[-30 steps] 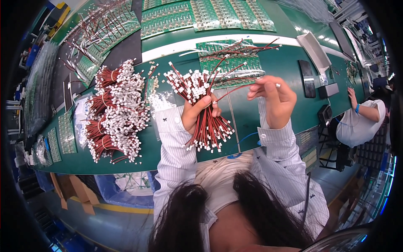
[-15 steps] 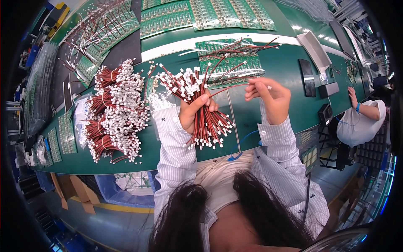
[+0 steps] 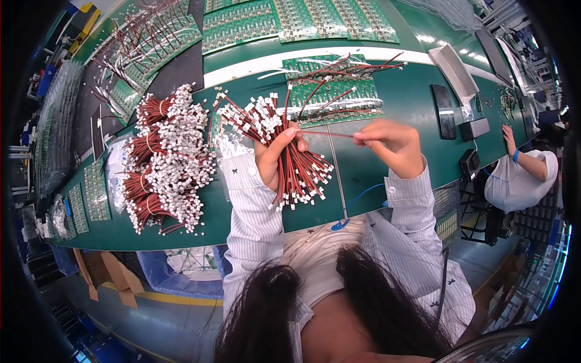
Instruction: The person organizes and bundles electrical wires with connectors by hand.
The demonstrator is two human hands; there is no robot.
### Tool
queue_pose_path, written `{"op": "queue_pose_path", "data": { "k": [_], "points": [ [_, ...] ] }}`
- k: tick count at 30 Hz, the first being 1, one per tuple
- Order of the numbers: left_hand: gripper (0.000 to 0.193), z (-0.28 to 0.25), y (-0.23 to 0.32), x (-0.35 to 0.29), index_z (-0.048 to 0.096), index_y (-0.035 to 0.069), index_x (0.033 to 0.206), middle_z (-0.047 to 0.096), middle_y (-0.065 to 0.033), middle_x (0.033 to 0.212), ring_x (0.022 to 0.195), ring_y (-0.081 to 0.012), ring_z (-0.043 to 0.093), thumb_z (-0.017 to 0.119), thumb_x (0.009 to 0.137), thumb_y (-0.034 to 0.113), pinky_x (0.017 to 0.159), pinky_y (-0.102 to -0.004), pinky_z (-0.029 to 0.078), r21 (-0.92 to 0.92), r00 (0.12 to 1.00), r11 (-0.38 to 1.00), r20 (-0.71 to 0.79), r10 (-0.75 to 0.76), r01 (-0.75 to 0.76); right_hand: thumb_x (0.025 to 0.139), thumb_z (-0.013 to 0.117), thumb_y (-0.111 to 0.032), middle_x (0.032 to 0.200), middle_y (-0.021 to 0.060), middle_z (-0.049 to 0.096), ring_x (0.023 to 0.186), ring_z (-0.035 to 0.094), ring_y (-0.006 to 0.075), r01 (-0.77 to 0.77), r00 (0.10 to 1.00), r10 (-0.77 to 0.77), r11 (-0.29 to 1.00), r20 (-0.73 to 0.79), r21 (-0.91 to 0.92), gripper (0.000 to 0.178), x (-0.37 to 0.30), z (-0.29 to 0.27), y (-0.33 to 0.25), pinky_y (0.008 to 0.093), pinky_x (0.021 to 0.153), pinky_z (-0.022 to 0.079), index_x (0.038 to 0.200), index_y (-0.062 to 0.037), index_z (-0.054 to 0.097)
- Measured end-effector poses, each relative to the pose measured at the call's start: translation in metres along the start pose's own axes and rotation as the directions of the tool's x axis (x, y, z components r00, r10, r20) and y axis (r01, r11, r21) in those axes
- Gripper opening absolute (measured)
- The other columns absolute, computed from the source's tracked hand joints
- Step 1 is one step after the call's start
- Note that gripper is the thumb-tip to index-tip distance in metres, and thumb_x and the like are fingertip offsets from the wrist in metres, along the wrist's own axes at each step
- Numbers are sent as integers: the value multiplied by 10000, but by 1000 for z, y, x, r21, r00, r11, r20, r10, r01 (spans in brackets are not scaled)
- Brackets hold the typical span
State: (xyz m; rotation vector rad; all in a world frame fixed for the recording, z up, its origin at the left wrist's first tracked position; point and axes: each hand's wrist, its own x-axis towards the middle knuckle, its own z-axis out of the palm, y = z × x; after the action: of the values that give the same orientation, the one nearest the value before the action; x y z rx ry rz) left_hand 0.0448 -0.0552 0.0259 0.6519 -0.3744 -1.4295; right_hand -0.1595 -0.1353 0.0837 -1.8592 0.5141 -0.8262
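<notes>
My left hand (image 3: 277, 158) is closed around a loose bundle of red-brown wire leads (image 3: 298, 169) with small white connectors at both ends. One single wire lead (image 3: 327, 134) runs sideways from the bundle, stretched nearly straight. Its right end is pinched in the fingers of my right hand (image 3: 393, 145), so the tip there is hidden. Beyond my hands lies a green circuit board panel (image 3: 339, 91) with several red-brown leads and white strips across it. Left of my left hand sit rubber-banded bundles of the same leads (image 3: 163, 163), stacked in a column.
More circuit board panels (image 3: 302, 21) lie along the back. A dark phone (image 3: 443, 112), a white tray (image 3: 454, 72) and a small grey box (image 3: 474, 129) stand to the right. A blue cord (image 3: 363, 195) hangs near the table's front edge. Another person (image 3: 523, 172) sits at far right.
My right hand has closed on a lead's end and swung slightly down and right. That lead now stretches straight from the bundle. My left hand and the bundle have shifted slightly left.
</notes>
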Motion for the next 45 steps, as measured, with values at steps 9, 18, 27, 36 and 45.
{"op": "queue_pose_path", "data": {
  "k": [9, 18, 27, 36, 45],
  "points": [
    [148, 3, 2, 0, 475, -3, 902, 483, -71, 652, 633, -152, 489, 522, 782, 70, 592, -267, 437, 114, 998, 993, -47, 48, -43, 694, 545, 33, 775, 105, 608, 717, 573, 172, -206, 975, 213, 971, 56, -119, 159, -10, 5, -5, 275, 649, 450, 849, 21, 577],
    [155, -2, 2, 0, 467, -7, 924, 508, -93, 763, 635, -147, 494, 511, 792, 61, 614, -284, 438, 206, 1000, 979, -21, 18, -14, 728, 575, -1, 754, 50, 549, 689, 547, 125, -186, 965, 236, 922, 113, -339, 64, -10, 6, 7, 243, 592, 434, 786, 15, 557],
    [193, 6, 2, 0, 431, -17, 940, 520, -107, 817, 639, -162, 517, 519, 797, 78, 521, -277, 473, 15, 990, 993, -75, 118, -118, 758, 578, -45, 755, 74, 612, 629, 590, 126, -261, 934, 265, 964, -238, 48, 97, 8, 22, 65, 235, 548, 497, 826, 24, 583],
    [161, 4, 1, 0, 449, -22, 905, 523, -104, 815, 632, -159, 517, 520, 793, 68, 549, -275, 455, 35, 994, 995, -61, 95, -93, 716, 619, -62, 735, 93, 604, 589, 585, 172, -165, 970, 77, 904, -229, -395, 91, 24, 25, 77, 247, 487, 475, 787, -6, 603],
    [153, 5, 2, 0, 461, -26, 891, 525, -98, 811, 631, -154, 514, 522, 791, 72, 576, -279, 455, 52, 994, 994, -48, 94, -92, 708, 624, -68, 662, 94, 582, 501, 544, 156, -123, 970, 18, 899, -244, -421, 78, 25, 26, 81, 249, 450, 430, 741, -3, 597]
  ]
}}
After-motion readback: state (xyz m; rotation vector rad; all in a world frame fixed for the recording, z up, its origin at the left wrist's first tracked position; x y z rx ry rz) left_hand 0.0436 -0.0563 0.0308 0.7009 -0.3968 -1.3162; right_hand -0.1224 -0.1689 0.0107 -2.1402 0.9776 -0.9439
